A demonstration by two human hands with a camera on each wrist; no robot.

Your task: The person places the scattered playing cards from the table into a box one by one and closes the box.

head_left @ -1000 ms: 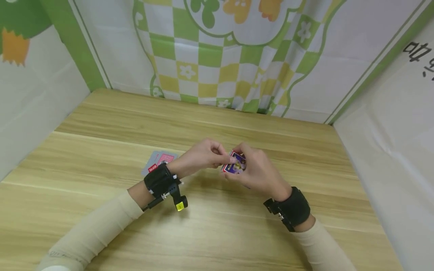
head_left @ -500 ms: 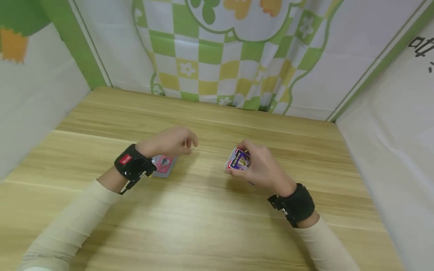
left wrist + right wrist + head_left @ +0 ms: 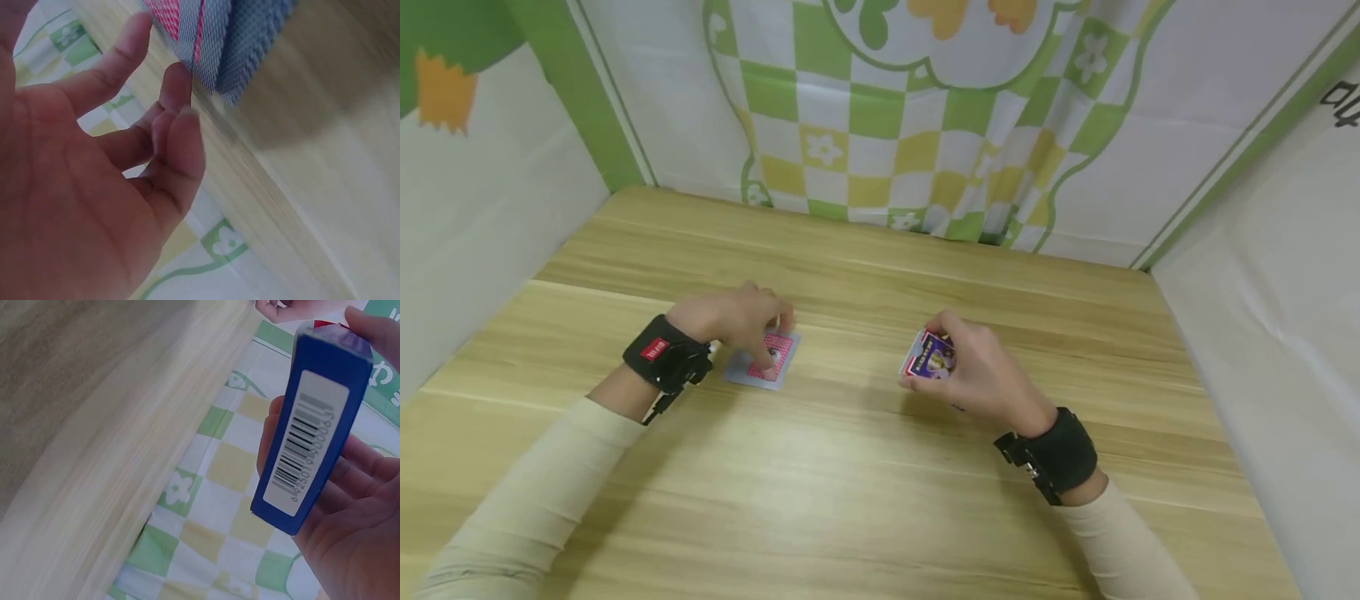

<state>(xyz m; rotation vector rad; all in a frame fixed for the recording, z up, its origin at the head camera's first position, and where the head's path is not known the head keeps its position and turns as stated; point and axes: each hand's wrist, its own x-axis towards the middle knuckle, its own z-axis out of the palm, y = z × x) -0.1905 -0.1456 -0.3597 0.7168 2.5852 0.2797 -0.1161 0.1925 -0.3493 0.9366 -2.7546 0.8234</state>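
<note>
Red-and-grey backed playing cards (image 3: 786,350) lie in a small, slightly fanned stack on the left part of the table. Over them is my left hand (image 3: 733,321), its thumb apart from the bent fingers. In the left wrist view the fingertips (image 3: 178,81) are at the corner of the cards (image 3: 206,37); I see no firm grip. My right hand (image 3: 988,371) holds a blue playing-card box (image 3: 931,357) between thumb and fingers, above the table. The right wrist view shows the barcode side of the box (image 3: 306,437); its contents are hidden.
The wooden table (image 3: 850,483) runs back to a green, yellow and white checked curtain (image 3: 880,158). White cloth walls stand at the left (image 3: 490,225) and right (image 3: 1262,275). A black camera strap is on each wrist.
My left hand has left the card box and moved left to the cards on the table. The right hand keeps holding the box in nearly the same place.
</note>
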